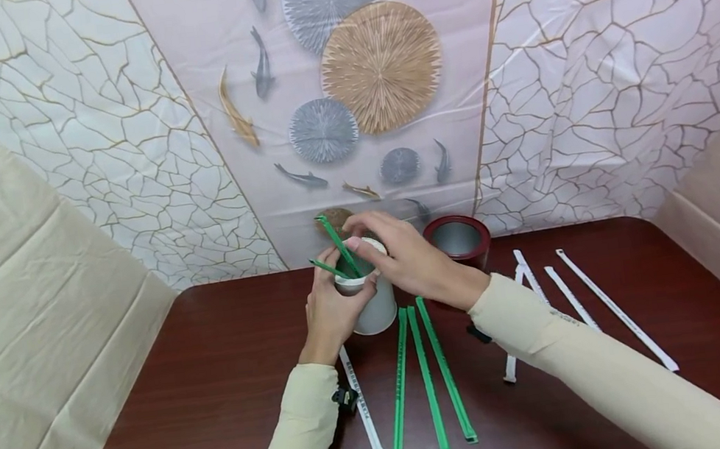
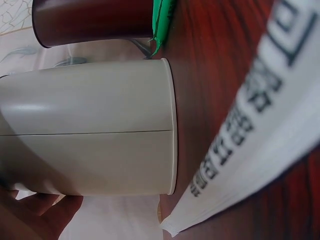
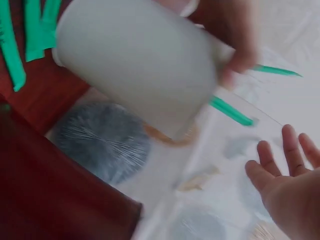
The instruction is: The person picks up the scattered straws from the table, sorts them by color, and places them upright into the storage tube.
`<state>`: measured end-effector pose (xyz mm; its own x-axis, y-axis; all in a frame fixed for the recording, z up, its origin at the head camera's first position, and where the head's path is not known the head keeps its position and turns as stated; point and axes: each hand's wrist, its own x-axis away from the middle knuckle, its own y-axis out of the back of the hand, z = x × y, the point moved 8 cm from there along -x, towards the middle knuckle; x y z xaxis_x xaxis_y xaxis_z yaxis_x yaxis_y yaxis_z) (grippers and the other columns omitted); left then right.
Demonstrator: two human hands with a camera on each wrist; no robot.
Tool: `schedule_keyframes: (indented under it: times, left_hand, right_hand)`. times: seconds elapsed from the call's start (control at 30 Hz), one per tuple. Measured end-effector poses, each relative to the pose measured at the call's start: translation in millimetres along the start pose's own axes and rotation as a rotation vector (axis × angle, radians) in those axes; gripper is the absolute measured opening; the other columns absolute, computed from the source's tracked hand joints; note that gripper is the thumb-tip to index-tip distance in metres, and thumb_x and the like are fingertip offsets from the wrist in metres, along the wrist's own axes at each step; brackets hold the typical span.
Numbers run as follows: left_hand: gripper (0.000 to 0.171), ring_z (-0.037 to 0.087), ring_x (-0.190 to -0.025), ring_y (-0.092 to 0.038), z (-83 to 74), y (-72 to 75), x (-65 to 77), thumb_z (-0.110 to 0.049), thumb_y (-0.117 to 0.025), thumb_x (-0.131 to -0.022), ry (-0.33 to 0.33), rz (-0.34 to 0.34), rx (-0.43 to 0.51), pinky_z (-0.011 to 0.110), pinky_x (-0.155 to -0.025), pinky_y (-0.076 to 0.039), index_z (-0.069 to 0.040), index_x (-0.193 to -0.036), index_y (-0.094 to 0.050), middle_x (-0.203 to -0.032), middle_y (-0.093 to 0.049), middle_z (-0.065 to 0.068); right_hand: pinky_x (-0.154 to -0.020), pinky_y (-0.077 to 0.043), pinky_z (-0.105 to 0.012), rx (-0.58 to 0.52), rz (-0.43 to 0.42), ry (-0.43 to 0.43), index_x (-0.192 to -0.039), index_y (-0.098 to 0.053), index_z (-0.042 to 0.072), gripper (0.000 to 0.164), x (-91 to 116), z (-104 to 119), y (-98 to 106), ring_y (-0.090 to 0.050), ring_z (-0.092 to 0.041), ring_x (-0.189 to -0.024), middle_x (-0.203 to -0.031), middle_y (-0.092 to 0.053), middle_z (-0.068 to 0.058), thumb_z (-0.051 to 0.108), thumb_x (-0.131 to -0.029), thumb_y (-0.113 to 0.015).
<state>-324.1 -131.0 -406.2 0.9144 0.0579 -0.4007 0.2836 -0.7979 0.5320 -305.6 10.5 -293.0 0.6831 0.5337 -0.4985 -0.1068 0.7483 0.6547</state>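
Note:
My left hand (image 1: 332, 309) grips a pale grey-white can (image 1: 376, 317) near its rim, thumb at the front and fingers round the left side. Two slim green wrapped straws (image 1: 337, 242) stand in the can, leaning left, their tops above the rim. The right hand (image 1: 403, 253) is over the can's right side in the head view. From the right wrist, that same hand (image 3: 290, 180) shows spread fingers, with nothing held and a gap to the straw ends. A white wrapped straw (image 2: 240, 145) with black print lies on the table by the left wrist.
A dark red can (image 1: 458, 243) stands just behind the right hand. Three green wrapped straws (image 1: 428, 387) lie in front of the pale can. Several white wrapped straws (image 1: 616, 310) lie on the right of the dark wooden table (image 1: 219, 389). A patterned cloth hangs behind.

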Motion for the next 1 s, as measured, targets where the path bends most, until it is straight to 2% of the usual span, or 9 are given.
schedule_keyframes:
  times: [0.1,0.23,0.37,0.5,0.6,0.7,0.83,1.0]
  left_hand:
    - [0.076,0.033,-0.115,-0.069,-1.8,-1.6,-2.0,-0.060,-0.071,-0.087,0.000,-0.004,-0.008,0.062,-0.092,-0.051,-0.030,-0.155,-0.052,-0.159,-0.044,-0.011]
    - [0.075,0.034,-0.115,-0.069,-4.2,-0.5,-3.1,-0.058,-0.072,-0.087,-0.007,-0.015,-0.016,0.063,-0.093,-0.050,-0.030,-0.154,-0.053,-0.159,-0.045,-0.011]
    - [0.074,0.035,-0.113,-0.070,-2.3,1.6,-0.4,-0.056,-0.074,-0.087,0.006,-0.025,-0.020,0.063,-0.092,-0.050,-0.029,-0.153,-0.055,-0.158,-0.046,-0.011]
    - [0.074,0.036,-0.111,-0.071,-0.8,0.4,1.1,-0.055,-0.074,-0.088,0.012,-0.020,-0.018,0.063,-0.091,-0.051,-0.028,-0.154,-0.054,-0.159,-0.046,-0.010]
    - [0.074,0.036,-0.111,-0.071,-0.6,-0.4,1.2,-0.055,-0.074,-0.089,0.010,-0.009,-0.019,0.064,-0.093,-0.050,-0.028,-0.155,-0.053,-0.160,-0.045,-0.009]
    - [0.074,0.035,-0.113,-0.070,-0.4,-2.1,0.8,-0.055,-0.074,-0.090,0.014,0.004,-0.022,0.063,-0.094,-0.049,-0.029,-0.155,-0.052,-0.160,-0.044,-0.009]
    - [0.074,0.035,-0.114,-0.070,-1.2,-2.1,0.5,-0.055,-0.074,-0.089,0.018,0.003,-0.018,0.063,-0.095,-0.049,-0.029,-0.155,-0.052,-0.160,-0.044,-0.009]
    - [0.074,0.035,-0.114,-0.069,0.7,-0.4,2.6,-0.054,-0.075,-0.089,0.035,-0.013,-0.019,0.063,-0.095,-0.049,-0.030,-0.155,-0.052,-0.160,-0.044,-0.011]
  right_hand:
    - [-0.103,-0.050,-0.048,-0.003,-0.030,-0.052,-0.142,-0.057,0.008,0.037,12.2,8.3,20.5,-0.061,-0.023,-0.121,-0.129,-0.064,-0.008,0.029,-0.112,-0.052]
    - [-0.099,-0.053,-0.046,-0.017,-0.004,-0.165,-0.137,-0.061,0.009,0.033,32.6,16.2,41.9,-0.066,-0.020,-0.114,-0.124,-0.068,-0.006,0.027,-0.110,-0.057]
    - [-0.092,-0.056,-0.042,0.010,0.021,-0.282,-0.124,-0.069,0.013,0.022,57.3,15.6,55.7,-0.070,-0.015,-0.103,-0.111,-0.073,0.000,0.027,-0.108,-0.062]
    - [-0.082,-0.056,-0.039,0.037,0.022,-0.396,-0.119,-0.070,0.017,0.022,83.8,5.5,62.3,-0.069,-0.014,-0.092,-0.101,-0.073,0.002,0.034,-0.109,-0.060]
    - [-0.076,-0.055,-0.037,0.020,0.028,-0.458,-0.118,-0.070,0.016,0.025,99.8,-4.4,58.6,-0.068,-0.013,-0.084,-0.093,-0.071,0.001,0.037,-0.109,-0.059]
    - [-0.071,-0.053,-0.034,0.002,0.049,-0.481,-0.117,-0.069,0.014,0.022,110.7,-15.1,48.1,-0.066,-0.012,-0.078,-0.087,-0.068,0.002,0.032,-0.109,-0.061]
    - [-0.065,-0.050,-0.032,-0.038,0.109,-0.483,-0.117,-0.067,0.009,0.017,117.9,-29.7,25.7,-0.065,-0.014,-0.073,-0.084,-0.066,0.002,0.022,-0.106,-0.064]
    - [-0.063,-0.048,-0.030,-0.078,0.221,-0.517,-0.120,-0.066,0.003,0.020,123.1,-45.6,-10.0,-0.061,-0.014,-0.071,-0.084,-0.066,0.000,0.015,-0.104,-0.066]
